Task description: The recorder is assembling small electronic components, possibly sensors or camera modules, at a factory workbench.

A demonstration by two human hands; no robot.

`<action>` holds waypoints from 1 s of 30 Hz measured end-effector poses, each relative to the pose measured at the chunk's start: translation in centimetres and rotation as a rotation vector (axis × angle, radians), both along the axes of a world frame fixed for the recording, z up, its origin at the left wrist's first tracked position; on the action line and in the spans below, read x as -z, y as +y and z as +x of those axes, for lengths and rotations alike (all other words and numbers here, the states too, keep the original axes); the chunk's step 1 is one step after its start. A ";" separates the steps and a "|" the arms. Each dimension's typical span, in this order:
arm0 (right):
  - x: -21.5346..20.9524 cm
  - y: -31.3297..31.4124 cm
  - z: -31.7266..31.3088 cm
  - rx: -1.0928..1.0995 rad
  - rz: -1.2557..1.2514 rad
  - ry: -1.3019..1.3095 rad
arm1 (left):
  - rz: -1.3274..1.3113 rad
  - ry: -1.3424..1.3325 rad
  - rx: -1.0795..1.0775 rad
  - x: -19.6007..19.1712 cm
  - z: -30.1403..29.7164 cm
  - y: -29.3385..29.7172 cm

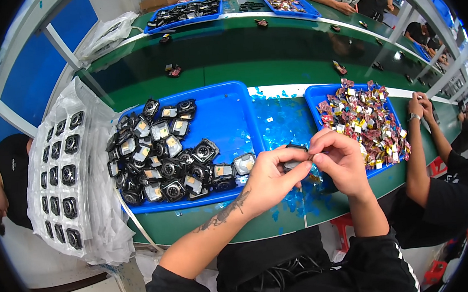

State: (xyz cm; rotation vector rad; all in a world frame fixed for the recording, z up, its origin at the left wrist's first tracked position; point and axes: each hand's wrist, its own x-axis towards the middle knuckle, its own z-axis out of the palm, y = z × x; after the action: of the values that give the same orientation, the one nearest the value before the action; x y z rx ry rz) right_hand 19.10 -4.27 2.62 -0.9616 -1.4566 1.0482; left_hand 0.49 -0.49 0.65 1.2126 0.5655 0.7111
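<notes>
Over the blue-littered bench, my left hand holds a dark smartwatch case between thumb and fingers. My right hand meets it there, thumb and forefinger pinched together at the case's edge. Whatever sits between those right fingertips is too small and covered to make out. To the left, a blue tray carries a heap of black watch cases, some with the round sensor side up. On the right, another blue tray is piled with small red circuit boards bearing white and yellow parts.
Blue film scraps litter the bench between the trays. Plastic blister trays of watch cases stand at the left. Beyond runs a green conveyor belt with scattered boards. A co-worker's arms are close on the right; others sit across.
</notes>
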 end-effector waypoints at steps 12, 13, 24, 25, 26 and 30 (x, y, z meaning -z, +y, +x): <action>-0.3 -0.9 -0.3 0.246 -0.031 -0.035 | 0.039 -0.147 -0.263 0.7 0.6 -0.1; -0.6 -1.0 -0.7 0.246 -0.033 -0.034 | 0.037 -0.145 -0.263 0.6 0.5 -0.1; -1.3 -0.8 -2.6 0.361 0.068 -0.405 | -0.034 -0.177 -0.038 0.1 0.2 -0.2; -1.3 -0.8 -2.6 0.364 0.072 -0.408 | -0.014 -0.140 -0.035 0.1 0.2 -0.3; -1.4 -0.8 -2.6 0.366 0.077 -0.410 | -0.023 -0.156 -0.039 0.0 0.2 -0.4; -1.8 -0.9 -2.8 0.403 0.074 -0.423 | -0.011 -0.190 -0.035 0.3 0.4 -0.4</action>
State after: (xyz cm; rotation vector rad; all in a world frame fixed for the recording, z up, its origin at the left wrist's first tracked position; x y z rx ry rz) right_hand 16.32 -5.16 4.42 -1.4108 -1.5349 0.5105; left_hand 0.88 -0.92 0.37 1.1136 0.4329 0.8418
